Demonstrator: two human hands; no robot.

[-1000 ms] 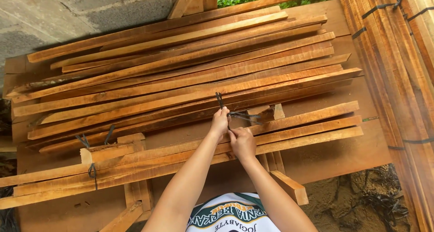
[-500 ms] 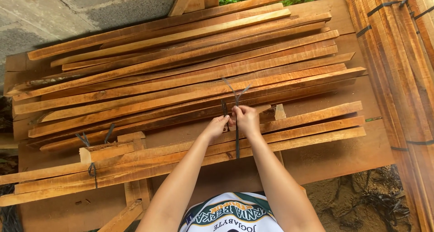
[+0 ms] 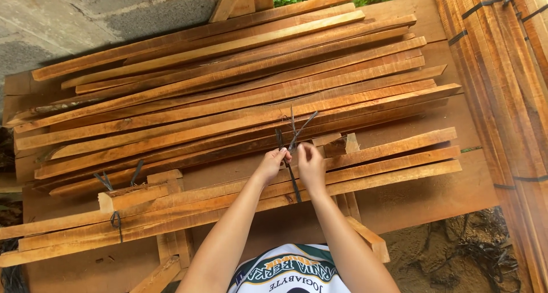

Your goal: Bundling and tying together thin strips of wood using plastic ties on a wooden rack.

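My left hand [image 3: 272, 163] and my right hand [image 3: 311, 166] meet above a small bundle of long wooden slats [image 3: 394, 161] lying across a wooden table [image 3: 434, 196]. Both hands pinch the ends of a thin black strap [image 3: 292, 134] that runs up from under the slats; its loose ends stick up between my fingers toward the big pile. Near the bundle's left end, another black strap [image 3: 117, 220] is tied around the slats.
A large loose pile of wooden slats [image 3: 228, 81] covers the far half of the table. Strapped stacks of planks [image 3: 502, 70] stand at the right. A short wood block [image 3: 134, 196] lies on the bundle at left. Sandy ground [image 3: 451, 253] shows lower right.
My right hand came up from the bundle's near side to meet the left hand. The strap ends now stand pulled up between both hands.
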